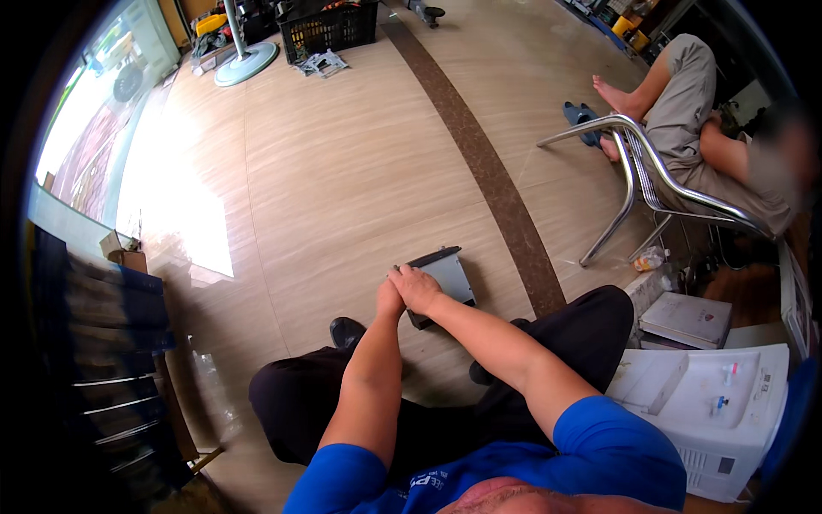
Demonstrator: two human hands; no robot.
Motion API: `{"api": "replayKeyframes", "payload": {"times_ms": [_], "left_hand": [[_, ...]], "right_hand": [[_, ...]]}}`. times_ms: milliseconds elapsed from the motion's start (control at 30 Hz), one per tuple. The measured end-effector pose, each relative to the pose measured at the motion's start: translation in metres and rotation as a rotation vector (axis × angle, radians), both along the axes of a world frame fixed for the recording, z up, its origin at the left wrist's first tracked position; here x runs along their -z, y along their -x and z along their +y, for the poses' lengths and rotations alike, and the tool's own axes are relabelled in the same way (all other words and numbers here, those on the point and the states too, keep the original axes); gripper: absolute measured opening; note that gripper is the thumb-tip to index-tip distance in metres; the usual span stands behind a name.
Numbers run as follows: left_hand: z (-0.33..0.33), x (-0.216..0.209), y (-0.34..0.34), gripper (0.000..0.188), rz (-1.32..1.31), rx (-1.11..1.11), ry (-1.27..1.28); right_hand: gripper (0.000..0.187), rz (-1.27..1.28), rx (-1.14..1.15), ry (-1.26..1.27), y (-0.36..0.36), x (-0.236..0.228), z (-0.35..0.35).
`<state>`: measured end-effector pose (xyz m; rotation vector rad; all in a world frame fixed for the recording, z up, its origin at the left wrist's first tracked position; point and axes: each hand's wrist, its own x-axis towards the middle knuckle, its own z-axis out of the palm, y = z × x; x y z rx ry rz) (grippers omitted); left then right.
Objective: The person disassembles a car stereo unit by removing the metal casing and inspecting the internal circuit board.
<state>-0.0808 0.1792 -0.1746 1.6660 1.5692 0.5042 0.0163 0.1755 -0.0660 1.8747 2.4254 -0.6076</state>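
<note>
A flat metal box (447,272) with a silver-grey top and a dark strip along its far edge rests on the floor between my feet. At the box's left side my two hands are brought together. My right hand (415,289) is closed, its fingers bent over the tips of my left hand. My left hand (390,296) is closed too, close against the right one. Something small and dark shows at the fingertips, too little of it to name. The hands hide the left part of the box.
A person (685,128) sits at right on a metal-framed chair (629,184). White water dispenser (711,411), boxed book (687,319) and plastic bottle (651,259) are at right. Ahead stand a black crate (330,34) and a round stand base (247,65). A dark rack (103,343) is at left.
</note>
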Motion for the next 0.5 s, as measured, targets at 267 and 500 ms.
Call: {"api": "replayKeyframes", "payload": {"times_ms": [267,500], "left_hand": [[-0.003,-0.010,-0.006,0.023,-0.036,-0.015,0.003],[-0.003,0.006,0.002,0.017,0.101,0.042,-0.086]], "right_hand": [[0.028,0.031,0.149,0.051,-0.002,0.009,0.000],[0.024,0.096,-0.112,-0.130,-0.009,0.008,-0.007]]}}
